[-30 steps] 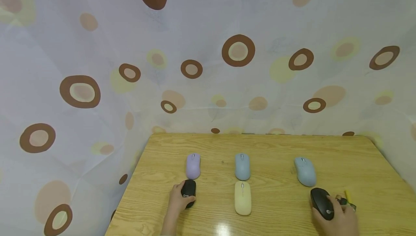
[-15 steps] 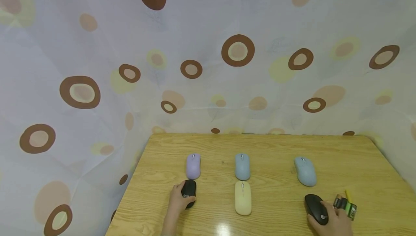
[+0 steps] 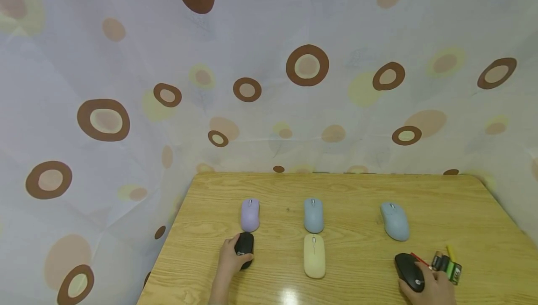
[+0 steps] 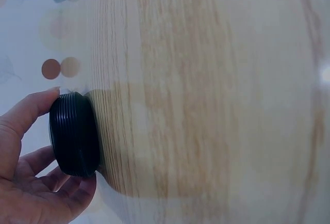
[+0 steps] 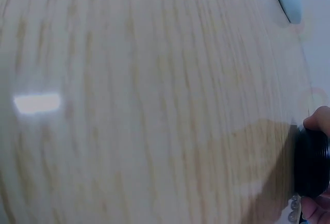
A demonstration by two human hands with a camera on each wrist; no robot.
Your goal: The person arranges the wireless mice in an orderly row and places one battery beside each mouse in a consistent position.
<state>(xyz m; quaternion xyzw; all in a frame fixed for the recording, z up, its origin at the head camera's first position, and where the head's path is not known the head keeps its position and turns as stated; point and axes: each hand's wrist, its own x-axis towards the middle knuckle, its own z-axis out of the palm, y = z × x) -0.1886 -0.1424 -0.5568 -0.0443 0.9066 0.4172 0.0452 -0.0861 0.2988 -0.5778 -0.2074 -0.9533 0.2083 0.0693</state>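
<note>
My left hand (image 3: pixel 230 256) grips a black computer mouse (image 3: pixel 245 244) by its sides, thumb on one edge and fingertips on the other. In the left wrist view that black mouse (image 4: pixel 75 133) is seen end-on, low at the wooden tabletop. A purple mouse (image 3: pixel 250 215) lies just beyond it. On the right, my right hand (image 3: pixel 435 286) holds a second black mouse (image 3: pixel 408 271), tilted a little to the left. Its far side is held by the thumb and fingers in the right wrist view, where the black mouse (image 5: pixel 311 162) is cut by the frame edge.
Several batteries (image 3: pixel 454 272) lie right of the right hand, with a yellow stick (image 3: pixel 451 252) behind them and a thin red stick (image 3: pixel 419 259) beside the mouse. A blue mouse (image 3: pixel 313 216), a yellow mouse (image 3: pixel 314 258) and a grey-blue mouse (image 3: pixel 395 222) rest on the wooden table (image 3: pixel 349 193).
My right hand has moved left and slightly nearer with its black mouse, uncovering the batteries. A thin red stick now shows beside that mouse. The left hand has stayed in place.
</note>
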